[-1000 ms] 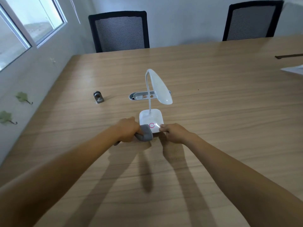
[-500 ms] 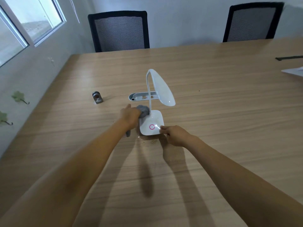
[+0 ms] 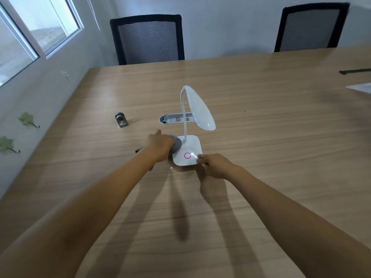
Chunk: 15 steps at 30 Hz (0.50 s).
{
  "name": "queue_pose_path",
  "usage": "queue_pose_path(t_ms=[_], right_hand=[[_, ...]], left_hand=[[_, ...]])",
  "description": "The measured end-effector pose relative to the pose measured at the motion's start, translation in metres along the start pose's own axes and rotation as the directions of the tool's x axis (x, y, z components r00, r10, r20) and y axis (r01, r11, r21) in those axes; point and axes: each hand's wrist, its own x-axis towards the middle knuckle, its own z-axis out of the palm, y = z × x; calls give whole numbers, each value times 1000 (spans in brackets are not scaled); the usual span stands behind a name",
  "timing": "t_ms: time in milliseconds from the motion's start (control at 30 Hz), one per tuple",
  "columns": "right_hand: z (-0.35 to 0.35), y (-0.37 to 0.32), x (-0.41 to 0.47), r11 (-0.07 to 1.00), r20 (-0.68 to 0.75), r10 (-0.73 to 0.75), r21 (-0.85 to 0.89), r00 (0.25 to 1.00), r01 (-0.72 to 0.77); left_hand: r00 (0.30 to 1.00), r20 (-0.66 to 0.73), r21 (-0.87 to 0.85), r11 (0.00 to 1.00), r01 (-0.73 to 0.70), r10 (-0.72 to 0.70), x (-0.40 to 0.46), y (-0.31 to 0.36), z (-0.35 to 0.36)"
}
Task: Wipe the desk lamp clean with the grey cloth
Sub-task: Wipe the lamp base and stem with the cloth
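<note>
- Desk lamp (image 3: 187, 151), white, stands upright near the middle of the long wooden table (image 3: 281, 137); its square base carries a pink ring, a thin neck rises from the far side of the base, and the oval head bends over to the right and hangs above it.
- Left hand (image 3: 159, 144) is closed around the grey cloth (image 3: 176, 144), bunched into a wad, and presses it against the left far corner of the lamp base, close to the foot of the neck. One finger sticks out toward the far side.
- Right hand (image 3: 215, 164) has its fingers drawn together, pinching the near right corner of the base, fingertips on the white surface just right of the pink ring.
- Crumbs (image 3: 188, 174) of some pale stuff lie on the table just near of the base, between the two forearms.
- Behind the lamp, a grey oval tray (image 3: 170, 119) is set into the tabletop; it holds a couple of small brownish bits, too small for me to name, and the lamp neck crosses in front of it.
- Left of the tray, well apart from it, sits a small grey metal object (image 3: 121, 121).
- Two black mesh chairs (image 3: 147, 39) stand at the far edge of the table, and a window (image 3: 40, 31) is in the left wall.
</note>
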Motion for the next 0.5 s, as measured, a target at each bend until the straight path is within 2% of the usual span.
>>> queue_pose_path(t_ms=[100, 200, 267, 333, 433, 500], right_hand=[[-1, -1, 1, 1000, -6, 9, 29, 1000, -9], [-1, -2, 2, 998, -10, 15, 54, 1000, -14], [-2, 0, 2, 996, 0, 25, 83, 1000, -24], [-4, -1, 1, 990, -7, 43, 137, 999, -42], [-8, -8, -2, 971, -88, 64, 234, 994, -42], [-9, -16, -6, 915, -154, 88, 403, 984, -18]], left_hand=[[991, 113, -35, 997, -70, 73, -11, -1, 1], [980, 180, -94, 993, -67, 83, -23, -10, -4], [984, 157, -123, 990, -67, 87, -29, -18, -6], [992, 116, -273, 962, -19, 53, -31, -27, -8], [1000, 6, -510, 860, 3, 0, -33, -39, -12], [995, -33, -656, 753, 49, -94, -32, -42, -11]])
